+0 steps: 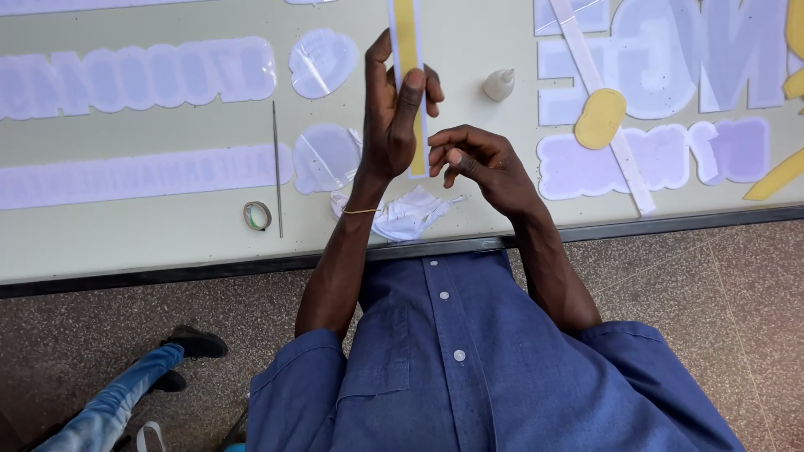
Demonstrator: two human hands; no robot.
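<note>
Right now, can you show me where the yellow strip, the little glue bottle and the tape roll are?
Strip (406,38): head view, on its yellow middle above the fingers.
Bottle (499,84): head view, on its white body.
Tape roll (257,216): head view, on its ring.

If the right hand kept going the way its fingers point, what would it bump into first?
The right hand has curled fingers pointing left, toward the long yellow strip that the left hand holds upright. It would likely meet that strip's lower end first, though depth is hard to judge.
</note>
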